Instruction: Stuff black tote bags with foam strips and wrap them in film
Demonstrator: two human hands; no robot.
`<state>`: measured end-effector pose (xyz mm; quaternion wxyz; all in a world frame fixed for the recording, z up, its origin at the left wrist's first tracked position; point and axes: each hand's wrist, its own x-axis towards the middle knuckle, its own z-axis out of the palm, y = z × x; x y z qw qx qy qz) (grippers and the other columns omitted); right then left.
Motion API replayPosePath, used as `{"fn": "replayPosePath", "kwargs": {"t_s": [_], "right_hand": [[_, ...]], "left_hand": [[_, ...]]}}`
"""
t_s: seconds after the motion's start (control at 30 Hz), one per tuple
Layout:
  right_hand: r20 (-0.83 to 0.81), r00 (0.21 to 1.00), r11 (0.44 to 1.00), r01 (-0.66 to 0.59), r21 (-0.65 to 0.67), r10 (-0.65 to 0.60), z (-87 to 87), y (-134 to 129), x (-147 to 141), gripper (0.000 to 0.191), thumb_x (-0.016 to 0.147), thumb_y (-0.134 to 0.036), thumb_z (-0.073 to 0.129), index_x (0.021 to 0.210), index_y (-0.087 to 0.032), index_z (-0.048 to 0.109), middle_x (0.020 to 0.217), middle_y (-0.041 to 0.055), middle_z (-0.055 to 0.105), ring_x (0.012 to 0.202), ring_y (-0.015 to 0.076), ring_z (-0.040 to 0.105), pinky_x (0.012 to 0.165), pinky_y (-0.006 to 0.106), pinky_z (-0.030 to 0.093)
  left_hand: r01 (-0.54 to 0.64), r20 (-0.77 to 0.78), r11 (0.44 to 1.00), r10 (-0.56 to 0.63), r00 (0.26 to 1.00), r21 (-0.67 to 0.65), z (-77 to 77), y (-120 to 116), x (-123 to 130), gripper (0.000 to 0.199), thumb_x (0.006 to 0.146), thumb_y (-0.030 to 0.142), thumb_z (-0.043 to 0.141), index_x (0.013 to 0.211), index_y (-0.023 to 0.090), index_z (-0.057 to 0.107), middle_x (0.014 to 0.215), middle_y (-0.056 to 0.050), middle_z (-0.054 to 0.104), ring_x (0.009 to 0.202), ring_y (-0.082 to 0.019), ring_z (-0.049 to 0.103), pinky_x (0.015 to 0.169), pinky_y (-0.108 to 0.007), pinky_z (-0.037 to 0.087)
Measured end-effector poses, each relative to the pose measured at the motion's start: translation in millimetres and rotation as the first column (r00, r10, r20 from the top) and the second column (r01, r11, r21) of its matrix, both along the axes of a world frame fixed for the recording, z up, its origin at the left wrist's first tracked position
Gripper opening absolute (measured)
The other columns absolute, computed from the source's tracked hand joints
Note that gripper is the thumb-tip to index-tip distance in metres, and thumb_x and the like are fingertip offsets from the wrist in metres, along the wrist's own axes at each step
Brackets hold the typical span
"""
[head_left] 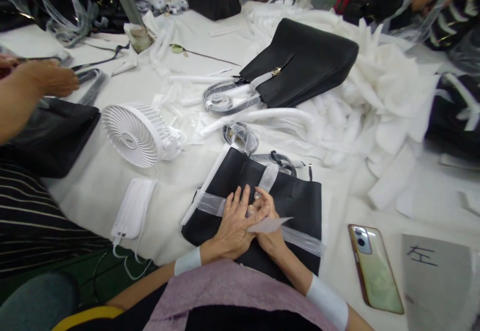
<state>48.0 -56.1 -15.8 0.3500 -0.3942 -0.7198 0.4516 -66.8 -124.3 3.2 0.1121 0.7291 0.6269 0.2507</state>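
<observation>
Resting on the black handbag (305,201), flat on the white table (168,216), the left hand (234,226) has fingers extended; whether the right hand (268,205), curled at the translucent strip (272,225), grasps it, I cannot tell. Light, even pressure should prevent creases.

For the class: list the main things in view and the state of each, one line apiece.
Near black bag: lying flat, translucent strips across it
Far black bag: lying down
Near strap: coiled, film-wrapped
Fan: facing picture-left; running unclear
White device: cable plugged in
Phone: back side up
Left hand: fingers extended
Right hand: fingers bent
</observation>
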Motion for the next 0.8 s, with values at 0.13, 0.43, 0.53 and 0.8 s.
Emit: {"fn": "replayPosePath", "kwargs": {"t_s": [0.13,0.43,0.53,0.8], "right_hand": [[-0.277,0.928,0.951,0.182,-0.249,-0.249,14.1,7.9,0.9,0.041,0.089,-0.043,0.049,0.122,-0.021,0.044,0.071,-0.0047,0.045,0.062,0.013,0.049,0.06,0.027,0.046],[0.005,0.907,0.795,0.372,-0.479,-0.422,88.2,-0.3,101.1,0.069,0.087,-0.074,0.033,0.116,-0.014,0.053,0.064,0.0028,0.06,0.046,0.0142,0.054,0.038,0.023,0.037],[0.15,0.931,0.76,0.359,-0.542,-0.334,97.5,-12.4,117.4,0.076,0.078,-0.078,0.046,0.114,-0.012,0.055,0.061,0.0051,0.063,0.047,0.0192,0.06,0.037,0.026,0.04],[0.297,0.925,0.76,0.367,-0.537,-0.237,72.4,-14.2,103.9,0.062,0.066,-0.056,0.071,0.109,-0.012,0.062,0.062,0.0026,0.065,0.052,0.0199,0.062,0.044,0.028,0.046]], "left_hand": [[-0.017,-0.119,1.0,0.018,0.993,0.01,-1.2,0.3,5.7,0.072,0.089,0.031,0.055,0.15,0.04,0.017,0.161,-0.012,-0.013,0.144,-0.046,0.008,0.107,-0.066,0.023],[-0.076,-0.236,0.997,0.07,0.969,-0.017,9.4,4.2,15.5,0.084,0.075,0.028,0.073,0.144,0.048,0.029,0.162,-0.011,0.008,0.141,-0.048,0.02,0.104,-0.066,0.027],[-0.09,-0.237,0.996,0.083,0.968,-0.019,9.1,3.9,17.1,0.083,0.075,0.03,0.074,0.143,0.048,0.031,0.162,-0.009,0.009,0.142,-0.047,0.019,0.105,-0.067,0.027],[-0.07,-0.225,0.997,0.065,0.972,-0.015,7.2,3.5,16.5,0.08,0.075,0.041,0.075,0.143,0.048,0.032,0.161,-0.011,0.01,0.141,-0.049,0.02,0.104,-0.068,0.026]]}}
